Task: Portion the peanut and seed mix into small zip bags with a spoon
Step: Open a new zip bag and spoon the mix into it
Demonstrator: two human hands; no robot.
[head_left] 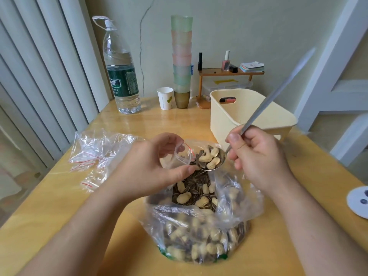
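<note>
Spoon (211, 159), loaded, held by right hand (256, 156) fingers curled round its handle, bowl touching the small zip bag (184, 154) mouth pinched open by left hand (147, 166), mid-frame.

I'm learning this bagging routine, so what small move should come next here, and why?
Probably tip the spoon toward the small zip bag so the mix slides in. The right hand holds the spoon heaped with peanuts and seeds right at the bag's mouth, which the left hand pinches open. Both hover over the big bag, so spills should fall back in.
</note>
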